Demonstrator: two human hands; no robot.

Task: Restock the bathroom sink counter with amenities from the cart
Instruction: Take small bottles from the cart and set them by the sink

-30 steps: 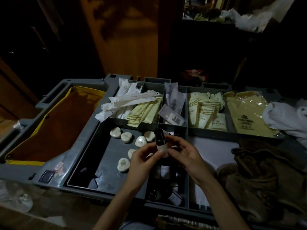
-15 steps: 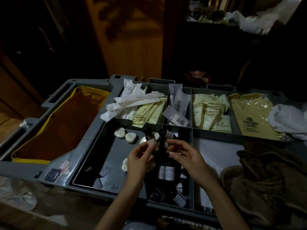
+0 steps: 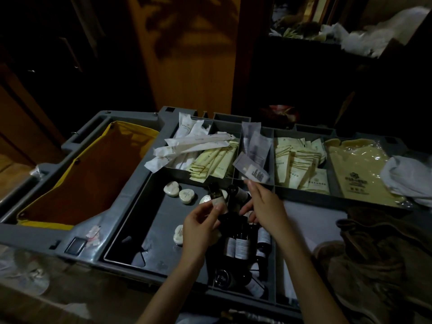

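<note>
A grey housekeeping cart fills the head view, its top split into compartments. My left hand pinches a small dark bottle with a pale label, holding it upright above the soap compartment. Just to its right, my right hand hovers with fingers straight over a narrow compartment of more dark bottles and holds nothing. Another dark bottle leans at the far end of that compartment. Several round wrapped soaps lie in the wide tray on the left.
The back compartments hold white wrapped sticks, cream sachets, grey packets and yellow slipper bags. A yellow-lined bag hangs on the left. Brown towels and a white cloth lie on the right.
My right hand has let go of the bottle that both hands held and moved right over the bottle compartment. My left hand has carried the bottle slightly left.
</note>
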